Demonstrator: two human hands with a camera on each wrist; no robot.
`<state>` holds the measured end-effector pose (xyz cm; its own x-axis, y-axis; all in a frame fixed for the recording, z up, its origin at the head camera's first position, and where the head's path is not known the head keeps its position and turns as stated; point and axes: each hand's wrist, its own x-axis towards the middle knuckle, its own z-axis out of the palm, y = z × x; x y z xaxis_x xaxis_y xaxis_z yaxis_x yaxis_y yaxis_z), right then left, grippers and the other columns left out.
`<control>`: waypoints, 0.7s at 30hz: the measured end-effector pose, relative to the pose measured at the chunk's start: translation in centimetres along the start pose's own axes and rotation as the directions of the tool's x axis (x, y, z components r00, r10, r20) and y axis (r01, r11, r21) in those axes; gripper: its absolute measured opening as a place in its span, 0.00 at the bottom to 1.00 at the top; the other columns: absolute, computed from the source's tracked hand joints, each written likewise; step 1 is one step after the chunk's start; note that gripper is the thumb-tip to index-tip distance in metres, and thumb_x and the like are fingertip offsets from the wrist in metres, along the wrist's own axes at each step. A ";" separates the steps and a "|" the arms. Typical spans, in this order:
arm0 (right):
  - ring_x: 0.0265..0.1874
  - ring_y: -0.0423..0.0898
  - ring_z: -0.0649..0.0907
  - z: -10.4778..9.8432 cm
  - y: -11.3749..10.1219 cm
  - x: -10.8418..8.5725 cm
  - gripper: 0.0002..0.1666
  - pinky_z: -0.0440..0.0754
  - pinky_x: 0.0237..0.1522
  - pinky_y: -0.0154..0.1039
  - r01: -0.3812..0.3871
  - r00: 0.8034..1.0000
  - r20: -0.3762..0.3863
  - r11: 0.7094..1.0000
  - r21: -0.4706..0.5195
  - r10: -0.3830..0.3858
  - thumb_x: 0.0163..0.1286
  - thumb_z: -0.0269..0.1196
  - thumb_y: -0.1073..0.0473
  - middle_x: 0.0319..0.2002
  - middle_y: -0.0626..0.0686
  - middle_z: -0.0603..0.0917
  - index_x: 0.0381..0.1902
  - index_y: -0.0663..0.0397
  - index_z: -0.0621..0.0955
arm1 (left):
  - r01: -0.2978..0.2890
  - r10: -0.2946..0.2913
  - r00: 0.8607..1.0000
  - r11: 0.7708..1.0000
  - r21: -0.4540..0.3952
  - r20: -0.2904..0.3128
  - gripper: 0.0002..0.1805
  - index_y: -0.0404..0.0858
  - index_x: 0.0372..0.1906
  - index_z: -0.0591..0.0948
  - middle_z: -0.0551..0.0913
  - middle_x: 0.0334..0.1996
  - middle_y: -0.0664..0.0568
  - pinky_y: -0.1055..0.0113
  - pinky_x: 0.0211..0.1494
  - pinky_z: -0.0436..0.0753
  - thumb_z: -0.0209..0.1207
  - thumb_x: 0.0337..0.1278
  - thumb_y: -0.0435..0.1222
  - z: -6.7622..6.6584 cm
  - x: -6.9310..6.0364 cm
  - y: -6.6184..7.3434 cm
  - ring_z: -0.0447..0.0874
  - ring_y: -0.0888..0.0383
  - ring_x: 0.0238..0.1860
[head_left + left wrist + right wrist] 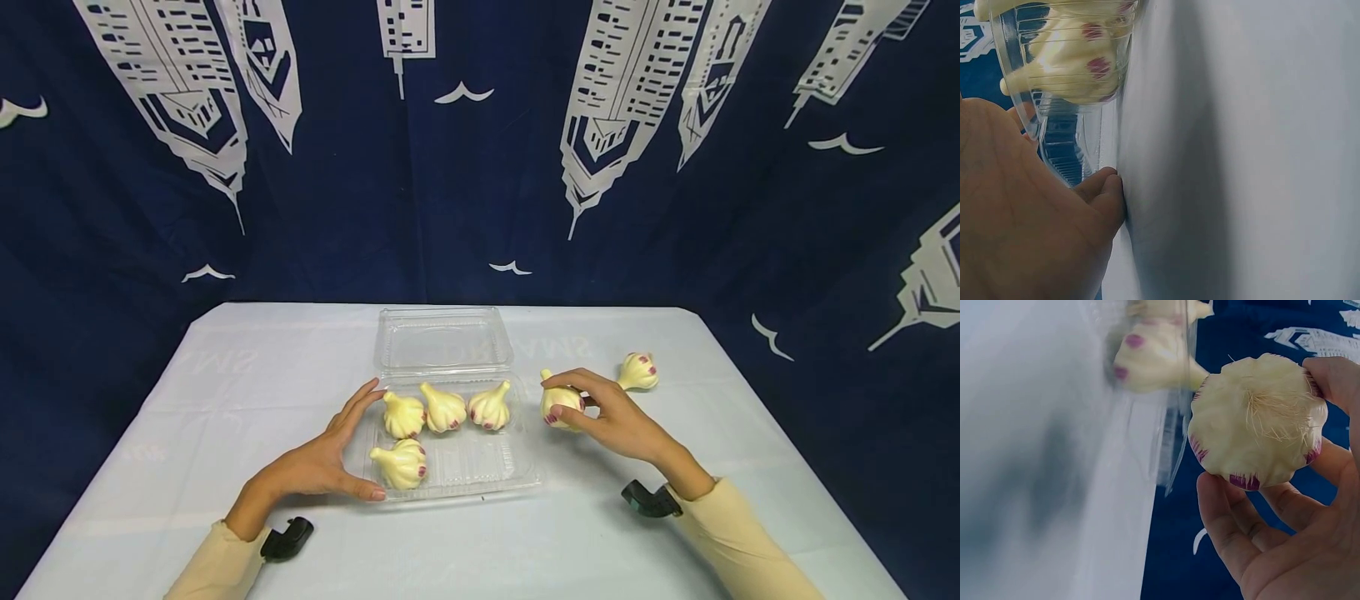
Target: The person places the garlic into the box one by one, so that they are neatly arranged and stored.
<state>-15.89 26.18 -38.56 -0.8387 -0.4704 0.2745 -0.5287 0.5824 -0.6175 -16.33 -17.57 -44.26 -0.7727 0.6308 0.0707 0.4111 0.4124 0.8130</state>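
Observation:
Between the thumb and fingers of the right hand (611, 417) is a garlic bulb (562, 406), held just right of the clear plastic box (480, 467). The right wrist view shows that bulb (1257, 425) root side toward the camera, with the right hand (1297, 531) around it. The left hand (322, 462) rests at the box's left side, fingers spread, thumb at the near corner. Three bulbs stand in a row at the back of the box, and another bulb (401, 464) lies at its front left. In the left wrist view the left hand (1029, 206) touches the box wall.
One more garlic bulb (639, 372) lies on the white table (247, 400) behind the right hand. The box's lid (444, 340) lies folded back, toward the far edge. A dark blue cloth (480, 192) with white building prints hangs behind the table.

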 end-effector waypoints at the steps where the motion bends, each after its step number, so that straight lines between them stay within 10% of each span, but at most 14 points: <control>1: 0.50 0.39 0.80 0.1 -0.2 0.1 0.20 0.81 0.47 0.37 0.014 1.000 0.001 1.000 0.005 -0.014 0.71 0.65 0.58 0.58 0.47 0.82 0.59 0.40 0.80 | 0.000 0.000 1.000 1.000 -0.001 0.001 0.74 0.47 0.81 0.39 0.30 0.81 0.49 0.21 0.67 0.47 0.81 0.35 0.50 0.0 0.0 0.0 0.30 0.35 0.79; 21: 0.56 0.41 0.79 2.9 -3.9 2.5 0.24 0.82 0.51 0.43 0.132 0.987 0.076 0.983 0.128 -0.143 0.67 0.69 0.56 0.59 0.45 0.81 0.60 0.51 0.79 | -0.014 0.014 1.000 1.000 0.001 0.002 0.74 0.51 0.81 0.38 0.30 0.81 0.48 0.20 0.67 0.48 0.81 0.35 0.50 0.1 0.0 -0.1 0.30 0.34 0.79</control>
<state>-15.55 20.74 -37.62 -0.7421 -0.5980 0.3028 -0.6141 0.4254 -0.6648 -16.37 -17.56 -44.39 -0.7659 0.6377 0.0816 0.4229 0.4042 0.8110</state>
